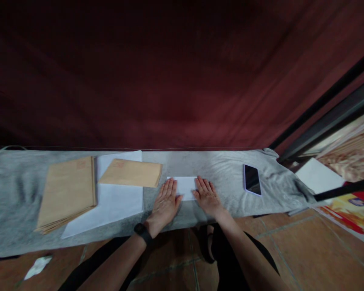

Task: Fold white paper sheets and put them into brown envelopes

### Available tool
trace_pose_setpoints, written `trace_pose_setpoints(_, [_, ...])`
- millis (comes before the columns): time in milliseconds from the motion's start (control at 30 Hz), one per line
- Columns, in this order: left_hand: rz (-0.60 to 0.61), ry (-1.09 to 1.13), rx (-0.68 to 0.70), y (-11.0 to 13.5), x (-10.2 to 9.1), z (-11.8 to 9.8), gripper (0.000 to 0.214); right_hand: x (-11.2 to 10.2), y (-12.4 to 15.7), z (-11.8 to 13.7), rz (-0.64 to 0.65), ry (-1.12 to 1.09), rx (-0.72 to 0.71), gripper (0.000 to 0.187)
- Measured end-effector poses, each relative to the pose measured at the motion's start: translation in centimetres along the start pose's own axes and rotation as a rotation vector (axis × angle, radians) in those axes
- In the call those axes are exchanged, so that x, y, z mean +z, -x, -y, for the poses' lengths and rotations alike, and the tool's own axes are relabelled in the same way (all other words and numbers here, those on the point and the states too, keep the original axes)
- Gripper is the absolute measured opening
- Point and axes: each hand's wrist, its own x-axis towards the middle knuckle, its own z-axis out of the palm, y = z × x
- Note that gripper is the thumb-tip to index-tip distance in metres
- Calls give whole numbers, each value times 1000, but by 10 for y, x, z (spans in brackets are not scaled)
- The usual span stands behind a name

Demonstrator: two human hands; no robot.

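Note:
A folded white sheet of paper (pixel 185 186) lies on the grey cloth-covered table (pixel 18 190). My left hand (pixel 165 202) rests flat on its left end, fingers stretched out and together. My right hand (pixel 206 196) presses flat on its right end, fingers spread. Neither hand grips anything. A black band sits on my left wrist.
A brown envelope (pixel 132 173) lies on white sheets (pixel 112 202) left of my hands. A stack of brown envelopes (pixel 67 192) sits further left. A phone (pixel 252 179) lies to the right. A dark red curtain hangs behind. Tiled floor shows below the table edge.

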Motion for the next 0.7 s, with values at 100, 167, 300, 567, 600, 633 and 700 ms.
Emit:
trace_pose_setpoints(100, [-1,-6,-10,2,-1,1,68,-3,0,-7,14,-3,27,55])
trace_pose_setpoints(167, [-11,-6,-18,2,0,0,68,-7,-3,-9,-13,-19,44,55])
trace_pose_setpoints(300, [-21,-11,-19,1,0,-2,67,-14,-11,4,-110,-103,-15,56])
trace_pose_setpoints(567, [-26,-4,16,3,4,3,64,-3,-15,49,-31,-212,-209,52])
trace_pose_setpoints(600, [-26,0,23,3,4,3,65,-1,-14,49,-29,-201,-200,52])
trace_pose_setpoints(633, [-25,2,26,3,3,4,65,0,-13,47,-31,-189,-193,53])
trace_pose_setpoints(700, [-23,2,20,4,3,4,65,2,-12,43,-46,-163,-185,53])
